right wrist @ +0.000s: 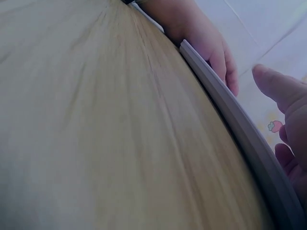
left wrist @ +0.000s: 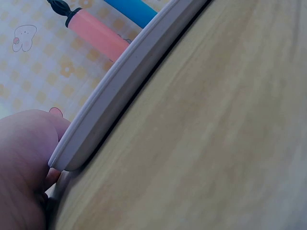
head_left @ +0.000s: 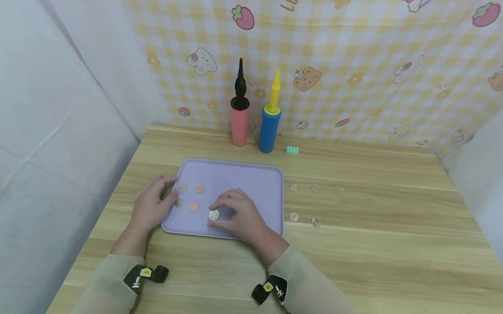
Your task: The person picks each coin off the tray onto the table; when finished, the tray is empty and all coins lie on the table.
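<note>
Pale sleeves [head_left: 109, 286] lie nearest, each circled by a black wristband [head_left: 136, 279], on a wood-grain table [head_left: 380, 268]. Ahead of them sits a lilac tray [head_left: 250, 178]. At its left rim rests the left hand [head_left: 151, 204], thumb and index finger spread apart, the thumb lying over the edge close to a silver coin [head_left: 179, 203]. Over the near part of the tray is the right hand [head_left: 241, 215]; its thumb and index finger stand on the near and far sides of a bright coin [head_left: 214, 215], with a gap between them, and I cannot tell whether they pinch it. Left of that coin, inside the tray, are two copper coins [head_left: 193, 207] and, farther left, the silver coin by the thumb with another beyond it. Five loose coins [head_left: 294, 216] lie on the table to the right of the tray, three in a far row and two nearer. Beyond the tray stand a pink pump [head_left: 239, 126] and, to its right, a blue pump [head_left: 267, 134], with a green brick [head_left: 292, 150] beside it, before a yellow checked cloth [head_left: 353, 100].
</note>
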`<move>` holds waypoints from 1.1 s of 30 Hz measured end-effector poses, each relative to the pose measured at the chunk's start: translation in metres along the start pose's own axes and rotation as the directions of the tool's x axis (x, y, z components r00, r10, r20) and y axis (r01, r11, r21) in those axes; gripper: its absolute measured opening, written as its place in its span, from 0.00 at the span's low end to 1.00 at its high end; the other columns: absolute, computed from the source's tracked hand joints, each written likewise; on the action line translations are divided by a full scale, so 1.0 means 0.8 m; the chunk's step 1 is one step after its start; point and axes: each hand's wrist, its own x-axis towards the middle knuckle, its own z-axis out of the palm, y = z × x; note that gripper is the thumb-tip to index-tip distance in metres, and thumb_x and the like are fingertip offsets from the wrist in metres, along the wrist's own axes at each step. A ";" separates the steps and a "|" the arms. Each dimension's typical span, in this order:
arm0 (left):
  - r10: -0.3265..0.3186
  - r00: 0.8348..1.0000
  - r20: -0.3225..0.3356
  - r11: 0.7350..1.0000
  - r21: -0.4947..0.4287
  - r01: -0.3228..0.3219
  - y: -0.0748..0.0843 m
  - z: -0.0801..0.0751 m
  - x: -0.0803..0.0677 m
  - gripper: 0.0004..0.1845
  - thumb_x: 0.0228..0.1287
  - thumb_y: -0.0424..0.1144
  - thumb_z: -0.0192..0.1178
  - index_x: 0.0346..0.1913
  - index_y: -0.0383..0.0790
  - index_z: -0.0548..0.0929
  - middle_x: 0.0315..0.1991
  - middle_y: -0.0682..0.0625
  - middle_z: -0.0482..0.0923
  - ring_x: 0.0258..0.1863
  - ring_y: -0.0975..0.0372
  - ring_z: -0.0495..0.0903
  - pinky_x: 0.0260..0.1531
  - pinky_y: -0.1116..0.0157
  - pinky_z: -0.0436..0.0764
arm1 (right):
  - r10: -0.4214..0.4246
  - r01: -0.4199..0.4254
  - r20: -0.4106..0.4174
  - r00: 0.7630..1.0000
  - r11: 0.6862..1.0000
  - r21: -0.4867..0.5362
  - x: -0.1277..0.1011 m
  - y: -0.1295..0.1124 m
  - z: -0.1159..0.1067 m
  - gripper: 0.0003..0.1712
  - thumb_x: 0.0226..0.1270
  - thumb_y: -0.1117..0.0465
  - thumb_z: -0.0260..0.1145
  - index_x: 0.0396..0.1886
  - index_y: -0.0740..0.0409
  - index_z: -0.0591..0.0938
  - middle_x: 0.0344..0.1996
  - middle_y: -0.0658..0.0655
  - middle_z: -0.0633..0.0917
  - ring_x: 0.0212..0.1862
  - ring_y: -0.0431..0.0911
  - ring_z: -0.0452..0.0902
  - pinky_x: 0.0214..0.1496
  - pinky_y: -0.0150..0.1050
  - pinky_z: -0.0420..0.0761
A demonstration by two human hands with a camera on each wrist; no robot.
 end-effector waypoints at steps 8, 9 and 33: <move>-0.001 1.000 0.009 1.000 0.003 0.001 -0.001 -0.002 0.001 0.21 0.74 0.36 0.63 0.67 0.38 0.82 0.72 0.33 0.75 0.78 0.32 0.61 0.75 0.29 0.51 | -0.021 0.021 0.005 1.000 0.999 -0.027 -0.020 0.005 -0.021 0.19 0.50 0.58 0.90 0.41 0.51 0.93 0.44 0.45 0.88 0.53 0.40 0.79 0.58 0.34 0.80; -0.001 1.000 0.010 1.000 0.005 0.001 -0.001 -0.002 0.001 0.21 0.74 0.36 0.63 0.67 0.38 0.82 0.72 0.33 0.75 0.78 0.32 0.61 0.75 0.30 0.51 | -0.024 0.024 -0.004 1.000 0.999 -0.031 -0.022 0.007 -0.023 0.19 0.50 0.58 0.90 0.41 0.51 0.93 0.44 0.44 0.88 0.53 0.40 0.79 0.58 0.34 0.80; 0.009 1.000 -0.002 1.000 0.009 -0.009 0.001 -0.002 0.001 0.20 0.73 0.36 0.63 0.66 0.37 0.82 0.70 0.33 0.77 0.77 0.33 0.62 0.75 0.30 0.51 | -0.093 0.062 -0.243 0.966 0.989 -0.131 -0.113 0.034 -0.112 0.22 0.46 0.69 0.88 0.43 0.57 0.92 0.45 0.54 0.89 0.48 0.51 0.83 0.53 0.27 0.81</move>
